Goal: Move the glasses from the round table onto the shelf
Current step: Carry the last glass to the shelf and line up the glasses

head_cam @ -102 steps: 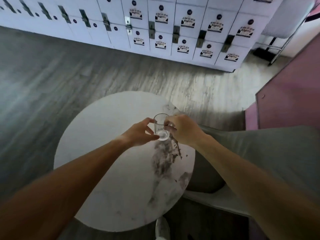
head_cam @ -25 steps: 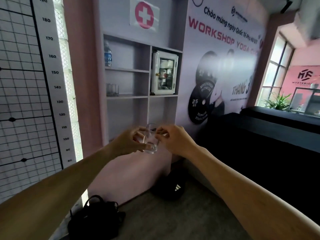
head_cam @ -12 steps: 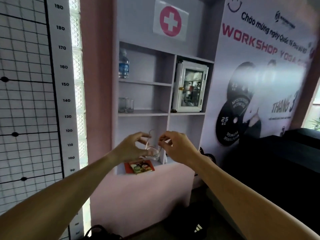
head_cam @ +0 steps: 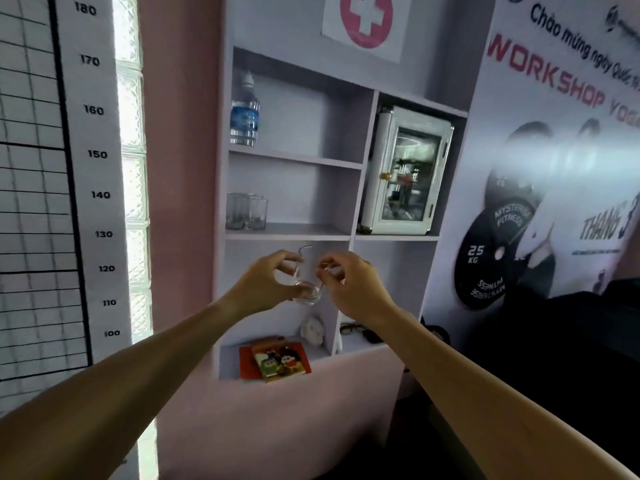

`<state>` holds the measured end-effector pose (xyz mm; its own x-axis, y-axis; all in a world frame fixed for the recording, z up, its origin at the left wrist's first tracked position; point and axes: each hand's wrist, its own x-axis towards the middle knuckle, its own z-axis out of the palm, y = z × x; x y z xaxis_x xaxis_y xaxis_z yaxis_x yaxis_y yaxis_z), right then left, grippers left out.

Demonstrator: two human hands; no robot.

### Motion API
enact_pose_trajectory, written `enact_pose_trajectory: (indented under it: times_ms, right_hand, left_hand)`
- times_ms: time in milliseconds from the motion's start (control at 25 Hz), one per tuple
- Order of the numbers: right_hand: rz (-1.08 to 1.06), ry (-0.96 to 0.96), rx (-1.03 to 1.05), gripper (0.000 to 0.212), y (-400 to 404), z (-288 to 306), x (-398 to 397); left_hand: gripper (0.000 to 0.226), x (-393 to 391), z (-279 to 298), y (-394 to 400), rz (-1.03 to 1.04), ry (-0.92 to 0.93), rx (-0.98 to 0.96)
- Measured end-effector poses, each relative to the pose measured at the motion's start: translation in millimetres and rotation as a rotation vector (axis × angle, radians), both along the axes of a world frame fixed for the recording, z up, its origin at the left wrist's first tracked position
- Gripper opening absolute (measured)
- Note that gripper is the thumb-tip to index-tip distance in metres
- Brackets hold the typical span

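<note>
Head view: a clear glass [head_cam: 306,275] hangs upright between both hands, the left hand [head_cam: 266,282] and right hand [head_cam: 349,284] each pinching it, one grip to a side, in front of the shelf [head_cam: 291,233]. The board where two glasses [head_cam: 246,211] already stand lies above and slightly left, so I judge the coming lift goes up and leftward.

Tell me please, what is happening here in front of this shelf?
A person holds one clear glass between both hands, the left hand and the right hand, in front of a wall shelf. The glass is in the air, not yet set down. Two similar glasses already stand on the middle board at its left end. A water bottle stands on the board above them.
</note>
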<state>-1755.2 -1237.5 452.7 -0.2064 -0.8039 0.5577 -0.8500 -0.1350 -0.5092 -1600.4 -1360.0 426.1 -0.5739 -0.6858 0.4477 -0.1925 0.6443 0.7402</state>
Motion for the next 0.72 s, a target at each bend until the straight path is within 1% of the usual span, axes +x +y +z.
enact_pose_trajectory:
  times_ms: [160,320,440,560,720]
  right_hand:
    - [-0.008,-0.015,-0.048,0.003,-75,23,-38]
    - [-0.009,-0.001,-0.057,0.005,-141,41,-64]
    - [0.026,-0.054,-0.061,0.005,-188,44,-77]
    - [0.091,-0.095,-0.033,0.008,-224,43,-85]
    - [0.183,-0.067,0.002,0.008,-270,44,-101]
  left_hand:
    - [0.057,-38,23,-66,0.046,0.045,-0.037]
    - [0.06,-65,34,-128,0.089,0.065,-0.036]
    - [0.065,-80,36,-170,0.191,0.074,-0.108]
    - [0.065,-87,34,-196,0.288,0.028,-0.152]
    - [0.063,-93,31,-224,0.383,-0.057,-0.156]
